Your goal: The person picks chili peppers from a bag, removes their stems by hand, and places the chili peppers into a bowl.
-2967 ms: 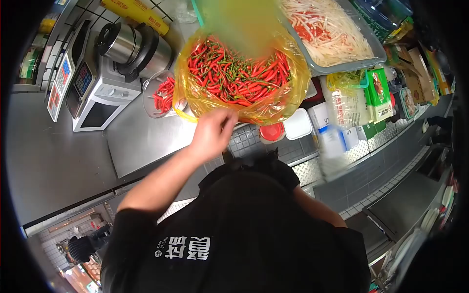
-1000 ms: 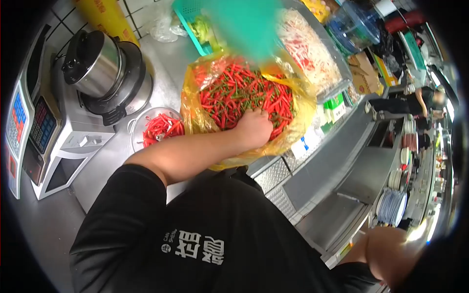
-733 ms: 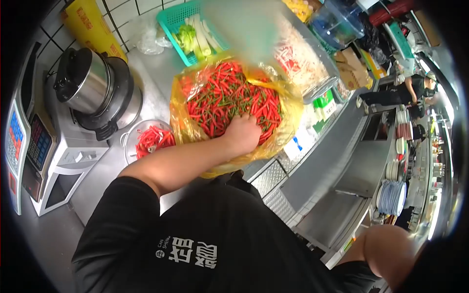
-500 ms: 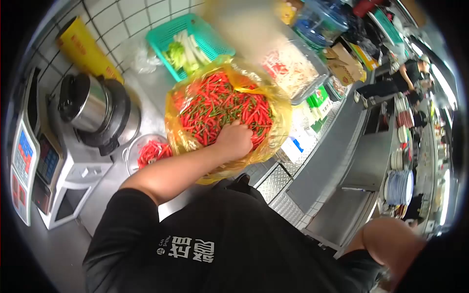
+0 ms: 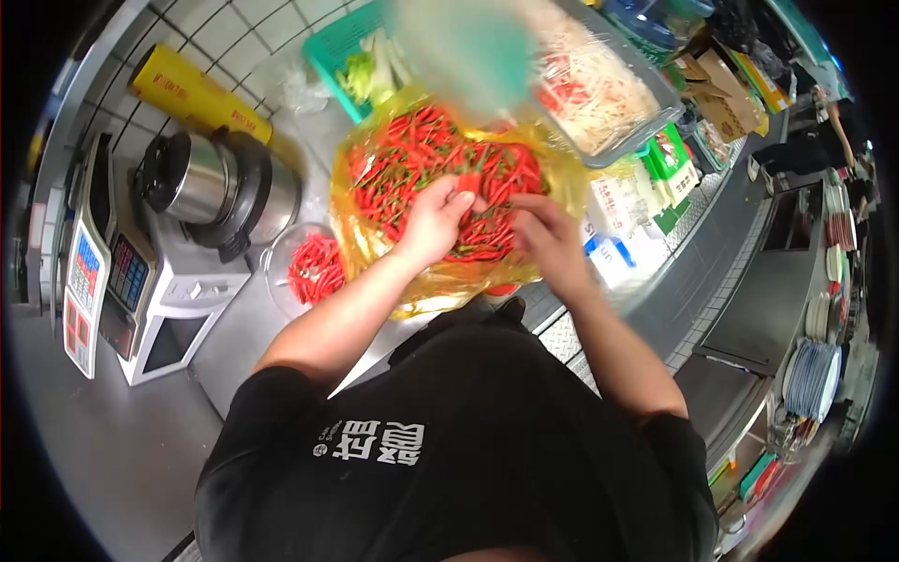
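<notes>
Many red chilies with green stems [image 5: 403,155] fill an open yellow plastic bag [image 5: 361,267] on the steel counter. Over them, my left hand [image 5: 438,220] has its fingers closed around several red chilies at its fingertips. My right hand [image 5: 552,244] is close beside it, over the right side of the bag, its fingers bent and a little blurred; what they hold, if anything, cannot be made out. Left of the bag, a clear round bowl [image 5: 277,272] contains red chilies [image 5: 316,269].
Left stand a steel-and-black pot appliance [image 5: 201,183], a white scale [image 5: 197,281] and a yellow roll [image 5: 192,94]. Behind are a green basket [image 5: 328,66] with vegetables and a grey tub [image 5: 670,103] of pale shreds. At far right is a person [image 5: 824,145].
My right hand has come in over the bag from the lower right. My left hand has lifted from among the chilies and now holds some. The camera view has turned.
</notes>
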Available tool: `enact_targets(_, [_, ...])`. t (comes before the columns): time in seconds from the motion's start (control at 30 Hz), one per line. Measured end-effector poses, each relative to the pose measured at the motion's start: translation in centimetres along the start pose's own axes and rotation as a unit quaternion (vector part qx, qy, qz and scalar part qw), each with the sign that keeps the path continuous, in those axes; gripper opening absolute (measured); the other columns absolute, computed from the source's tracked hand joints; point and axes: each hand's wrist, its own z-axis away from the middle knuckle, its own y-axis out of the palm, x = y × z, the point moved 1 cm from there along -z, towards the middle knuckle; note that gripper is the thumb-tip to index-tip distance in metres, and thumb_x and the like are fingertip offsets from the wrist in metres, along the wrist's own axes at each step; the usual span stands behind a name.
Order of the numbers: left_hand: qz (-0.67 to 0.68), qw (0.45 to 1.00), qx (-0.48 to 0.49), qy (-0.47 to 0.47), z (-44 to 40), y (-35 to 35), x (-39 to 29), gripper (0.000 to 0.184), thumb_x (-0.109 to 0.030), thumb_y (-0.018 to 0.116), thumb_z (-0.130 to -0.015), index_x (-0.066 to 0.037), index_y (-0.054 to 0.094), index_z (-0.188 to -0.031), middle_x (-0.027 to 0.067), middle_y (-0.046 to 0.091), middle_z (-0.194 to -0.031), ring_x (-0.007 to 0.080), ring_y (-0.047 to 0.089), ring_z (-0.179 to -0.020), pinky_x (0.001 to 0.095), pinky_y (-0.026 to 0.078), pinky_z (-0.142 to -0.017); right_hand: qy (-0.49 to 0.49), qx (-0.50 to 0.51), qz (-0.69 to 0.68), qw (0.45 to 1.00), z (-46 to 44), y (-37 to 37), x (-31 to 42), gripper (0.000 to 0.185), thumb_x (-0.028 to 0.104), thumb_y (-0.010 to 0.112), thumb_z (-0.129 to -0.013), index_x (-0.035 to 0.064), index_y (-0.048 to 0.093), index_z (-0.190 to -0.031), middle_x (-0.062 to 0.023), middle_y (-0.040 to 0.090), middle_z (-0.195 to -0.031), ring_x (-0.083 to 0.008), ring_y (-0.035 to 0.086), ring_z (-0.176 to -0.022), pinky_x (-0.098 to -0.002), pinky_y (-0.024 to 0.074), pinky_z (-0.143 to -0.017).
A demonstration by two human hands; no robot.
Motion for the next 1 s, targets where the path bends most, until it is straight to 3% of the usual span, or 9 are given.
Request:
enact_targets(0.07, [-0.016, 0.998, 0.038, -0.036, 0.7, 0.2, -1.5, 0.014, -0.015, 0.053, -0.098, -0.004, 0.061, -0.101, 0.0025, 0.064, -0.088, 0.0093, 0.054, -0.075, 0.0254, 0.045, -0.067, -0.100, 0.030, 0.003, 0.995, -2.4, 1.0, 0.3, 0.022, 0.015, 0.054, -0.096, 0.0013, 0.060, -0.112, -0.0033, 0.064, -0.078, -0.0107, 0.058, -0.062, -0.0254, 0.0484, -0.057])
enact_targets(0.1, [-0.017, 0.998, 0.049, -0.036, 0.7, 0.2, -0.2, 0.017, -0.017, 0.053, -0.098, -0.003, 0.061, -0.105, 0.0027, 0.062, -0.091, 0.0106, 0.055, -0.078, 0.0261, 0.046, -0.068, -0.126, 0.103, -0.156, 0.974, -4.3, 1.6, -2.2, 0.019, 0.016, 0.055, -0.096, 0.0020, 0.060, -0.108, -0.0054, 0.065, -0.077, -0.0137, 0.061, -0.063, -0.0289, 0.0502, -0.055])
enact_targets(0.17, [-0.059, 0.997, 0.057, 0.015, 0.9, 1.3, -2.1, 0.024, -0.017, 0.052, -0.099, 0.000, 0.059, -0.115, 0.0027, 0.063, -0.093, 0.0118, 0.058, -0.084, 0.0267, 0.048, -0.071, -0.030, 0.122, -0.096, 0.987, -4.7, 1.0, -0.4, 0.013, 0.012, 0.055, -0.096, 0.0016, 0.062, -0.095, -0.0104, 0.068, -0.076, -0.0200, 0.066, -0.063, -0.0344, 0.0538, -0.055])
enact_targets(0.23, [0.057, 0.992, 0.111, 0.018, 1.4, 1.4, -2.8, 0.016, -0.015, 0.049, -0.099, -0.003, 0.057, -0.102, 0.0041, 0.062, -0.085, 0.0103, 0.055, -0.071, 0.0251, 0.047, -0.065, -0.022, 0.160, -0.124, 0.979, -3.7, 0.9, 1.5, 0.018, 0.016, 0.053, -0.098, 0.0023, 0.061, -0.090, -0.0061, 0.066, -0.072, -0.0139, 0.064, -0.058, -0.0277, 0.0501, -0.050])
enact_targets(0.47, [0.075, 0.996, 0.054, 0.004, 1.6, 1.5, -1.1, 0.015, -0.013, 0.045, -0.101, -0.006, 0.055, -0.093, -0.0023, 0.053, -0.071, 0.0053, 0.042, -0.057, 0.0192, 0.034, -0.052, -0.102, 0.033, 0.081, 0.991, -2.5, 0.9, 0.0, 0.021, 0.016, 0.058, -0.094, -0.0015, 0.066, -0.086, -0.0051, 0.062, -0.066, -0.0119, 0.058, -0.051, -0.0293, 0.0470, -0.048])
enact_targets(0.53, [0.021, 0.999, 0.015, 0.045, 1.6, 1.4, 0.2, 0.017, -0.015, 0.046, -0.101, -0.007, 0.053, -0.088, -0.0032, 0.049, -0.064, 0.0046, 0.039, -0.049, 0.0193, 0.030, -0.045, -0.313, -0.115, 0.196, 0.922, -2.4, 0.6, -0.8, 0.025, 0.020, 0.059, -0.094, -0.0003, 0.064, -0.080, -0.0049, 0.064, -0.066, -0.0127, 0.062, -0.057, -0.0300, 0.0483, -0.052])
enact_targets(0.67, [0.007, 0.999, 0.035, 0.024, 2.4, 0.1, 0.7, 0.018, -0.015, 0.046, -0.101, -0.008, 0.052, -0.086, -0.0023, 0.049, -0.063, 0.0061, 0.040, -0.050, 0.0200, 0.032, -0.046, -0.086, -0.097, 0.118, 0.984, -1.3, -1.3, 0.5, 0.019, 0.019, 0.058, -0.094, 0.0012, 0.063, -0.091, -0.0052, 0.066, -0.073, -0.0129, 0.065, -0.064, -0.0301, 0.0497, -0.053])
enact_targets(0.77, [0.049, 0.996, 0.079, 0.012, 2.9, 0.2, 0.0, 0.019, -0.017, 0.046, -0.102, -0.008, 0.052, -0.086, -0.0015, 0.051, -0.064, 0.0064, 0.042, -0.051, 0.0198, 0.032, -0.046, -0.066, 0.012, -0.152, 0.986, -1.9, 0.3, -2.5, 0.020, 0.020, 0.057, -0.095, 0.0013, 0.060, -0.101, -0.0045, 0.064, -0.080, -0.0127, 0.064, -0.068, -0.0282, 0.0505, -0.053])
enact_targets(1.0, [0.016, 0.980, 0.195, -0.047, 3.2, -0.6, -0.7, 0.025, -0.026, 0.047, -0.102, -0.009, 0.054, -0.085, -0.0018, 0.054, -0.065, 0.0068, 0.045, -0.053, 0.0201, 0.034, -0.048, -0.095, 0.101, -0.093, 0.986, -0.8, 2.9, -2.9, 0.018, 0.015, 0.056, -0.097, -0.0023, 0.059, -0.096, -0.0055, 0.064, -0.080, -0.0127, 0.063, -0.068, -0.0283, 0.0524, -0.059])
